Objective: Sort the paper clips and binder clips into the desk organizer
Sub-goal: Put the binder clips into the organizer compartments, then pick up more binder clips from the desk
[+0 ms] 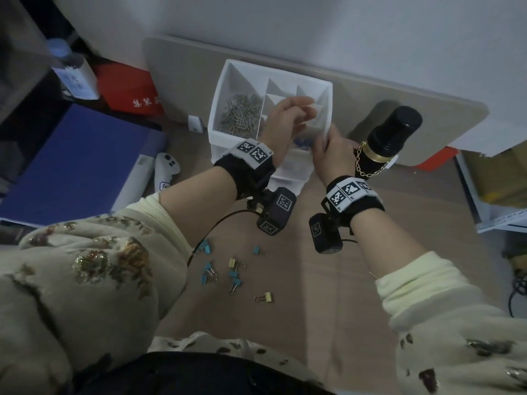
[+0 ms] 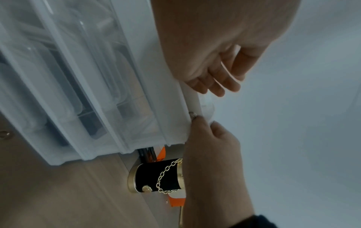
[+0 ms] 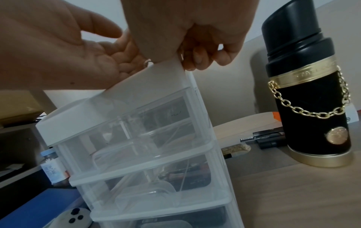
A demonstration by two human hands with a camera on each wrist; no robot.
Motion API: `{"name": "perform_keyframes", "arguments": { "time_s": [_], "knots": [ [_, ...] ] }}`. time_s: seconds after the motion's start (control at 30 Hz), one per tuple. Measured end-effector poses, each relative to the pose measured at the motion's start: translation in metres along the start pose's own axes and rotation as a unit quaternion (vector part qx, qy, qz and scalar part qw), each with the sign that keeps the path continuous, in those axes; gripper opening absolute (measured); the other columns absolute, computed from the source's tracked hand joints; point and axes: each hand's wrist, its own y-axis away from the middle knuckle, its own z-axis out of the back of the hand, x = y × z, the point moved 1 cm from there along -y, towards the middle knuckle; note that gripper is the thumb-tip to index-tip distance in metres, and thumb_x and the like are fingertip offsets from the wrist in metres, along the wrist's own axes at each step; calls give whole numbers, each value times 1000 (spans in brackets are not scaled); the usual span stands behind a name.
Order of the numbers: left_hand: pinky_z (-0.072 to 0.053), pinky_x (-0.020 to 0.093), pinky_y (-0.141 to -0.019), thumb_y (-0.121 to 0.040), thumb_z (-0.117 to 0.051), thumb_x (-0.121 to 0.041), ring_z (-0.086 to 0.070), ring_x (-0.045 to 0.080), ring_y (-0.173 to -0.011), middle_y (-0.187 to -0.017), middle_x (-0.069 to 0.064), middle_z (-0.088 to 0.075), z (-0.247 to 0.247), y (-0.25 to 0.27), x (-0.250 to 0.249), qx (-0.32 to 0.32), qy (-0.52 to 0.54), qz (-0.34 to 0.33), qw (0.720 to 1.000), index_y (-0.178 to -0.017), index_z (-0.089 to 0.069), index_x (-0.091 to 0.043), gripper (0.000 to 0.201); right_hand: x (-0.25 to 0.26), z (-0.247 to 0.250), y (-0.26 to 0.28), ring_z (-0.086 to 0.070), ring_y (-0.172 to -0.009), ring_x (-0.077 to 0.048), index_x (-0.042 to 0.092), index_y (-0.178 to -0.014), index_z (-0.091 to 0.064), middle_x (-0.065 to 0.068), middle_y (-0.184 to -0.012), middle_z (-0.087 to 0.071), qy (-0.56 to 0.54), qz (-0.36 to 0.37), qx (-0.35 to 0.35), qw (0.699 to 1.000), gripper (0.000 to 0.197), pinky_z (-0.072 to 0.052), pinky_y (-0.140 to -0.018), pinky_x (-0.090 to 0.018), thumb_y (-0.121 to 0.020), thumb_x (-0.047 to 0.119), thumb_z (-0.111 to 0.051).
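The white desk organizer [image 1: 221, 101] stands on the wooden desk, with open compartments on top and clear drawers [image 3: 136, 154] below. A heap of paper clips [image 1: 242, 115] fills its left compartment. Something bluish [image 1: 302, 143] lies in the front one. My left hand [image 1: 299, 111] hovers over the right compartments, palm [image 3: 87, 58] open, fingers relaxed, holding nothing. My right hand [image 1: 325, 146] grips the organizer's front right corner, fingers [image 3: 197, 58] curled over the rim. A small metal loop [image 2: 193, 115] shows by the right thumb; I cannot tell what it is. Several blue and yellow binder clips [image 1: 233, 270] lie loose on the desk near me.
A black and gold bottle [image 1: 392, 138] stands just right of the organizer, close to my right hand. A blue folder [image 1: 74, 166], a white controller [image 1: 165, 169] and a red box [image 1: 128, 89] lie to the left. A beige board [image 1: 185, 69] leans behind.
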Motion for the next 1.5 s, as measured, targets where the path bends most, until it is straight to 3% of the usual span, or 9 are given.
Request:
{"name": "perform_keyframes", "arguments": {
  "time_s": [0.07,0.23,0.37,0.53,0.67,0.83,0.97,1.2,1.5],
  "knots": [
    [-45,27,-68,-89,-38,3,-60,17,-76,-76,5,-60,12,2,-4,-61,48,-5,997,-88,-59,-13,26,1,0,2,-61,-81,-34,9,-106,-50,-15,-90,-62,1,-9,8,1000,26,-51,-74,-50,-96,30,-38],
    [-37,21,-45,-90,-40,1,-46,12,-48,-52,-3,-50,47,18,-13,-174,97,-20,980,-74,-60,-13,29,-1,-7,29,-61,-84,-26,18,-102,-47,-5,-93,-62,-81,-52,25,995,31,-51,-81,-50,-98,43,-28],
    [-27,22,-43,-90,-35,1,-37,12,-42,-48,-3,-46,73,46,-7,-205,58,-11,977,-74,-59,-12,31,-12,-22,76,-60,-93,-29,19,-128,-41,-9,-111,-60,-75,-53,27,995,41,-49,-85,-50,-98,43,-27],
    [-27,21,-42,-91,-33,-3,-37,12,-41,-45,-5,-46,114,80,29,-226,-13,71,971,-73,-58,-13,32,-27,-51,124,-58,-108,-33,21,-142,-28,-9,-129,-54,36,-96,200,974,48,-47,-92,-45,-96,35,-30],
    [-26,22,-48,-92,-37,-7,-38,12,-49,-56,-1,-47,150,103,70,-245,-67,219,942,-73,-58,-15,29,-42,-75,156,-59,-99,-29,12,-114,-59,-12,-115,-63,187,-69,402,894,30,-49,-88,-37,-91,24,-45],
    [-29,18,-41,-96,-39,-9,-42,6,-26,-32,-9,-47,186,137,109,-265,-64,326,905,-70,-55,-15,31,-53,-95,197,-55,-106,-24,16,-119,-53,-5,-118,-52,206,-56,503,837,49,-48,-91,-34,-75,28,-71],
    [-30,19,-41,-94,-47,-10,-40,4,-22,-29,-7,-46,195,159,116,-274,-59,351,894,-64,-51,-15,30,-55,-106,220,-51,-98,-24,18,-106,-52,-4,-112,-42,206,13,482,852,43,-48,-85,-33,-69,14,-73],
    [-28,9,-29,-97,-38,-8,-40,3,-20,-27,-7,-44,196,164,109,-274,-59,352,893,-67,-50,-13,33,-44,-111,216,-55,-103,-26,11,-101,-62,-9,-112,-57,216,55,472,853,16,-41,-84,-29,-87,18,-60],
    [-28,19,-43,-96,-39,-8,-40,3,-22,-30,-7,-48,199,162,98,-276,-51,339,898,-70,-54,-15,31,-6,-123,190,-54,-90,-22,8,-99,-63,-5,-96,-53,109,60,377,918,17,-33,-71,-22,-85,15,-59]
  ]
}}
